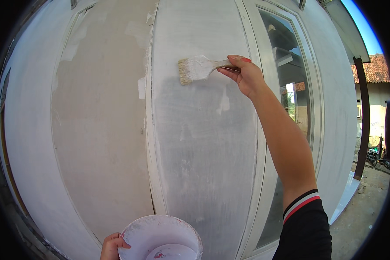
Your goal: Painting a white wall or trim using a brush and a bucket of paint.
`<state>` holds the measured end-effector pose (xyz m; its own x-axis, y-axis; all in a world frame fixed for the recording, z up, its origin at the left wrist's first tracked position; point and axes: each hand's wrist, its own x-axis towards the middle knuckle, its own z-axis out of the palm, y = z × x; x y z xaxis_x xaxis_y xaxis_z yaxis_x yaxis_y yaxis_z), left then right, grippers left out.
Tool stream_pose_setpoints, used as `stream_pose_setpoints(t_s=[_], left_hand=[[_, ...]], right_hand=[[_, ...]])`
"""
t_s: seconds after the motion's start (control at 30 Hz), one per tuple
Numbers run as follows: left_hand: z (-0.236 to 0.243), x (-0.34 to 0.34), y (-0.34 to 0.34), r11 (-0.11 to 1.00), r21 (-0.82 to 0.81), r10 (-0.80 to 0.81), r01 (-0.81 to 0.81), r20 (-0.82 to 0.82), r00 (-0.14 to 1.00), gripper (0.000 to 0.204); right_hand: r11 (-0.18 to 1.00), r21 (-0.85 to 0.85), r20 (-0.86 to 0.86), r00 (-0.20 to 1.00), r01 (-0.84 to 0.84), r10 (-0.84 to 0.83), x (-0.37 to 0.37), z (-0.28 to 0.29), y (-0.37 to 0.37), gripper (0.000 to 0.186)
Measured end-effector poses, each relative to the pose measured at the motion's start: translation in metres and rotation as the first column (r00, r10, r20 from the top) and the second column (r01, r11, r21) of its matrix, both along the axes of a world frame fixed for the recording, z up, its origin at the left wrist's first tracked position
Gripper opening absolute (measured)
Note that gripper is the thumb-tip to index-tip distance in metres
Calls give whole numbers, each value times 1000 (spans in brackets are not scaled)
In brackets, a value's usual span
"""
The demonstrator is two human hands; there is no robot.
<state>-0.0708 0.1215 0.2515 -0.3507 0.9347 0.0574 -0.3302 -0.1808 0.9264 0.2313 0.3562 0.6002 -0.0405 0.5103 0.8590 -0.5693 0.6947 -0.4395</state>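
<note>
My right hand (pixel 245 74) is closed round the handle of a wide paintbrush (pixel 200 68). White paint coats the brush's body, and its pale bristles point left against the grey wall panel (pixel 199 143). The panel looks whiter above the brush and a streaky darker grey below. Low in the view, my left hand (pixel 112 247) grips the rim of a white bucket (pixel 136 229), thumb over the edge. White paint with a few reddish bits lies at the bucket's bottom. The left fingers behind the rim are partly hidden.
Left of the panel stands a beige door (pixel 102 130) with whitish patches, separated by a pale frame strip (pixel 150 108). On the right is a glass window (pixel 290 73) in a whitish frame. Farther right are a dark post (pixel 363 117), a parked motorcycle (pixel 374 155) and concrete ground (pixel 368 203).
</note>
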Motion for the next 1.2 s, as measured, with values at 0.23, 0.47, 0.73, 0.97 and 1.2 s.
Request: stream_pose_setpoints(t_s=[0.23,0.47,0.73,0.97,1.2], left_hand=[[-72,-20,-25,950,-55,311,-309,41,949,30],[-81,0,-45,860,-36,511,-510,20,860,10],[-67,-2,-56,704,-199,610,-682,-324,723,11],[-92,-17,-61,699,-86,641,-710,-366,675,13],[-95,-17,-75,701,-182,621,-689,-319,716,13]], right_hand=[[957,237,156,965,169,-209,10,35,-14,16],[706,521,176,750,479,-638,-2,86,-49,19],[347,690,-34,507,635,-861,-19,100,-97,14],[-229,794,-463,315,563,-828,-47,82,-77,16],[-191,857,-345,258,479,-902,-62,48,-68,12]])
